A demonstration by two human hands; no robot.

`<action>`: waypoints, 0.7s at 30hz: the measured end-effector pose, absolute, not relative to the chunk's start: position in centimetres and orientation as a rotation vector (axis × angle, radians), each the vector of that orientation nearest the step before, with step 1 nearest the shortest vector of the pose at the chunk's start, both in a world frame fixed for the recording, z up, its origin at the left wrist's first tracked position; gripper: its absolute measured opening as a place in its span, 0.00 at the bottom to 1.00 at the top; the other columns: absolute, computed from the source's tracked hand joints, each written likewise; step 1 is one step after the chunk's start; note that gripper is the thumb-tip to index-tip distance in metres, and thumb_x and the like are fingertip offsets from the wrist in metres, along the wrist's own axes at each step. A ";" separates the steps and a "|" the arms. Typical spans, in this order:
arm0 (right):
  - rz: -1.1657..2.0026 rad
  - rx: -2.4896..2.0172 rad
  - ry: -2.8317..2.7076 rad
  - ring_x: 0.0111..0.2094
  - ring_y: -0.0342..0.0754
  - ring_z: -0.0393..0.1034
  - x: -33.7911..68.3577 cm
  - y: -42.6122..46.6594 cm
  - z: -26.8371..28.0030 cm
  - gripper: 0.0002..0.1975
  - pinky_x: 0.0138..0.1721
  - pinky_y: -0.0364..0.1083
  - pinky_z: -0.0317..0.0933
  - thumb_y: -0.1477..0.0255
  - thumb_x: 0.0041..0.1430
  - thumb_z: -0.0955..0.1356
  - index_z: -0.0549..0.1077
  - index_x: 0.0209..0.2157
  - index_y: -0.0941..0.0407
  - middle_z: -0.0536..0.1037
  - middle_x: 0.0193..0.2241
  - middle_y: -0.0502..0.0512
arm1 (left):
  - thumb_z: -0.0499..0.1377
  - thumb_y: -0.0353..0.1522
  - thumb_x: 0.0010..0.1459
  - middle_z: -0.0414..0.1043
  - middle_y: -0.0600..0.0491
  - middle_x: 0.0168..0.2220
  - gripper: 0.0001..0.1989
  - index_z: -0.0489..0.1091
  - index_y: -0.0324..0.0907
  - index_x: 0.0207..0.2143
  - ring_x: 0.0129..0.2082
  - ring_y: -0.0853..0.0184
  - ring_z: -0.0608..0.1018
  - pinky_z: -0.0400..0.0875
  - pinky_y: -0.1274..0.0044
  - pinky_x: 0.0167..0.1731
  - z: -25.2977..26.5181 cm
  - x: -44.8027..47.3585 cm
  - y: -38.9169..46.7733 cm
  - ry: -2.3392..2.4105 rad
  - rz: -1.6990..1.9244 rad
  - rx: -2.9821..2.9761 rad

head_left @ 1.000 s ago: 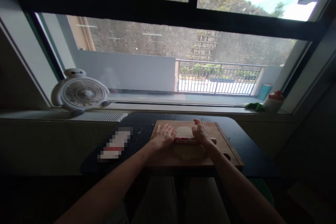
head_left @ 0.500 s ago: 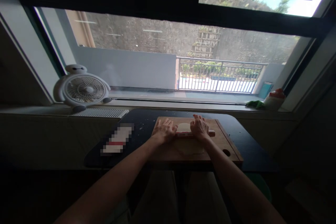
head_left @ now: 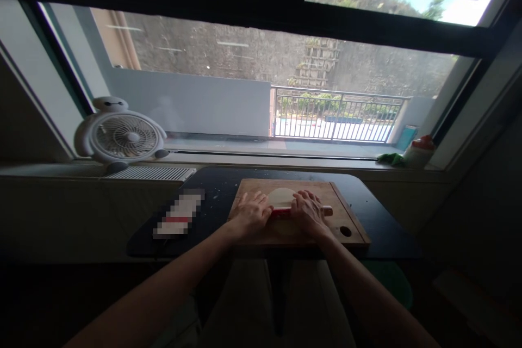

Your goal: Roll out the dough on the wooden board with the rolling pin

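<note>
A wooden cutting board (head_left: 322,187) lies on the dark table, with a pale round sheet of dough (head_left: 282,196) on it. Across the dough lies a rolling pin (head_left: 281,211) with a red and white middle and a wooden right end. My left hand (head_left: 250,211) is closed over its left part, fingers reaching forward and thumb along the pin; that end is hidden under the hand. Closer to the right end, my right hand (head_left: 308,209) wraps over the pin, fingers bent across its top. The dough's near part is covered by the pin and hands.
A white fan (head_left: 128,138) stands on the sill at left. A blurred-out flat object (head_left: 179,215) rests on the dark table (head_left: 367,212), left of the board. A green cloth (head_left: 390,159) and a white container (head_left: 418,156) sit at the sill's right.
Both hands and the rolling pin have come nearer to me over the board, showing more of the dough's far part. The red side of the pin now faces me. The view has shifted slightly.
</note>
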State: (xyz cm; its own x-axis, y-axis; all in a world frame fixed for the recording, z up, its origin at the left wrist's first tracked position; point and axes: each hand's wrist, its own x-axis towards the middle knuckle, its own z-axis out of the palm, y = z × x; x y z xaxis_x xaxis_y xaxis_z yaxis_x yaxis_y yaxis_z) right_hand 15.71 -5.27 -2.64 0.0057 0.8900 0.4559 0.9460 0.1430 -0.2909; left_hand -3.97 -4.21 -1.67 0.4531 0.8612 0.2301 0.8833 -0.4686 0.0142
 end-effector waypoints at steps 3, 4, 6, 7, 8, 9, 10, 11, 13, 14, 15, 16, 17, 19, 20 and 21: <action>-0.190 -1.697 -1.951 0.58 0.47 0.50 16.1 -7.7 -3.1 0.17 0.59 0.48 0.35 0.67 0.64 0.54 0.72 0.41 0.51 0.70 0.50 0.49 | 0.35 0.43 0.64 0.58 0.50 0.60 0.27 0.58 0.40 0.58 0.62 0.63 0.54 0.42 0.64 0.60 -2.0 -4.2 -6.7 -1.451 -0.373 -2.561; -0.199 -1.695 -1.966 0.58 0.47 0.50 16.1 -7.9 -3.1 0.18 0.59 0.48 0.35 0.67 0.64 0.54 0.72 0.41 0.50 0.70 0.51 0.48 | 0.35 0.43 0.64 0.57 0.49 0.60 0.27 0.58 0.40 0.58 0.62 0.63 0.54 0.42 0.64 0.60 -2.1 -4.2 -7.0 -1.443 -0.383 -2.552; -0.177 -1.737 -1.976 0.58 0.48 0.50 16.1 -7.5 -2.9 0.18 0.59 0.49 0.35 0.67 0.64 0.54 0.73 0.41 0.51 0.69 0.51 0.49 | 0.35 0.44 0.64 0.57 0.49 0.60 0.28 0.58 0.39 0.58 0.62 0.63 0.53 0.42 0.65 0.60 -2.0 -4.0 -6.7 -1.458 -0.386 -2.529; -0.157 -1.767 -1.974 0.58 0.48 0.51 16.1 -6.9 -2.6 0.18 0.58 0.49 0.36 0.67 0.64 0.54 0.73 0.41 0.51 0.70 0.51 0.50 | 0.35 0.44 0.63 0.57 0.48 0.60 0.29 0.58 0.39 0.58 0.62 0.62 0.53 0.41 0.65 0.61 -1.9 -3.8 -6.2 -1.482 -0.380 -2.516; -0.135 -1.795 -1.972 0.57 0.49 0.52 16.0 -6.0 -2.3 0.18 0.58 0.49 0.38 0.66 0.64 0.54 0.73 0.40 0.52 0.70 0.50 0.51 | 0.35 0.45 0.63 0.56 0.48 0.61 0.30 0.58 0.39 0.58 0.63 0.62 0.52 0.41 0.64 0.61 -1.7 -3.6 -5.4 -1.524 -0.360 -2.510; -0.114 -1.818 -1.968 0.56 0.49 0.53 15.9 -5.0 -2.0 0.18 0.57 0.49 0.40 0.66 0.64 0.54 0.73 0.39 0.53 0.71 0.48 0.53 | 0.35 0.46 0.63 0.55 0.48 0.61 0.30 0.58 0.40 0.58 0.63 0.61 0.52 0.40 0.63 0.61 -1.5 -3.4 -4.5 -1.578 -0.331 -2.510; -0.095 -1.834 -1.965 0.55 0.50 0.54 15.8 -3.8 -1.7 0.19 0.55 0.49 0.43 0.66 0.64 0.54 0.73 0.39 0.53 0.72 0.47 0.54 | 0.34 0.46 0.63 0.55 0.48 0.61 0.30 0.57 0.40 0.58 0.63 0.61 0.51 0.39 0.62 0.61 -1.3 -3.2 -3.3 -1.639 -0.296 -2.514; -0.078 -1.842 -1.967 0.53 0.50 0.56 15.7 -2.6 -1.3 0.19 0.54 0.49 0.45 0.65 0.64 0.54 0.73 0.39 0.54 0.72 0.46 0.55 | 0.34 0.46 0.63 0.54 0.49 0.62 0.30 0.56 0.41 0.59 0.63 0.61 0.51 0.39 0.61 0.60 -1.1 -3.1 -2.0 -1.699 -0.261 -2.518; -0.045 -1.856 -1.973 0.51 0.51 0.58 15.7 -0.1 -0.8 0.20 0.50 0.49 0.50 0.64 0.63 0.54 0.73 0.40 0.54 0.73 0.45 0.57 | 0.33 0.45 0.63 0.53 0.49 0.62 0.30 0.56 0.41 0.59 0.63 0.60 0.51 0.40 0.59 0.60 -0.9 -2.9 0.8 -1.796 -0.199 -2.524; -0.028 -1.867 -1.974 0.50 0.52 0.59 15.8 1.1 -0.6 0.20 0.49 0.49 0.51 0.63 0.63 0.54 0.73 0.40 0.54 0.72 0.45 0.58 | 0.33 0.45 0.62 0.53 0.48 0.62 0.30 0.56 0.41 0.59 0.63 0.60 0.52 0.42 0.59 0.59 -0.8 -2.9 2.1 -1.827 -0.180 -2.522; -0.015 -1.880 -1.974 0.49 0.52 0.59 15.8 2.1 -0.5 0.20 0.47 0.50 0.52 0.63 0.63 0.54 0.73 0.40 0.55 0.72 0.45 0.59 | 0.34 0.45 0.62 0.53 0.47 0.62 0.30 0.56 0.41 0.58 0.63 0.58 0.52 0.44 0.58 0.58 -0.7 -3.0 3.4 -1.850 -0.170 -2.516; -0.004 -1.892 -1.972 0.48 0.53 0.60 15.8 2.9 -0.3 0.20 0.47 0.50 0.52 0.63 0.62 0.54 0.73 0.41 0.56 0.72 0.45 0.60 | 0.34 0.46 0.62 0.53 0.46 0.62 0.30 0.56 0.41 0.58 0.63 0.57 0.52 0.45 0.57 0.57 -0.7 -3.0 4.5 -1.875 -0.160 -2.509; 0.003 -1.903 -1.969 0.48 0.53 0.60 15.9 3.5 -0.3 0.20 0.46 0.51 0.52 0.63 0.62 0.54 0.72 0.41 0.56 0.72 0.45 0.61 | 0.34 0.46 0.62 0.53 0.45 0.62 0.31 0.57 0.40 0.58 0.63 0.56 0.52 0.46 0.56 0.57 -0.7 -3.1 5.3 -1.898 -0.152 -2.502; 0.006 -1.911 -1.967 0.48 0.54 0.60 15.9 3.9 -0.3 0.21 0.46 0.51 0.52 0.63 0.63 0.54 0.72 0.42 0.57 0.71 0.45 0.62 | 0.34 0.47 0.61 0.52 0.44 0.62 0.32 0.56 0.39 0.58 0.63 0.55 0.52 0.47 0.55 0.56 -0.8 -3.1 6.0 -1.920 -0.141 -2.500; 0.002 -1.907 -1.969 0.48 0.53 0.60 15.9 3.5 -0.4 0.21 0.47 0.51 0.52 0.63 0.63 0.53 0.72 0.42 0.57 0.71 0.45 0.62 | 0.34 0.47 0.61 0.52 0.44 0.62 0.32 0.56 0.39 0.58 0.63 0.55 0.52 0.47 0.54 0.56 -0.9 -3.1 5.8 -1.916 -0.139 -2.506; -0.006 -1.896 -1.973 0.49 0.53 0.60 15.8 2.9 -0.5 0.21 0.48 0.51 0.51 0.63 0.63 0.53 0.71 0.43 0.56 0.71 0.46 0.61 | 0.34 0.47 0.61 0.52 0.45 0.62 0.31 0.56 0.40 0.58 0.63 0.55 0.53 0.46 0.54 0.56 -1.0 -3.0 5.2 -1.903 -0.141 -2.516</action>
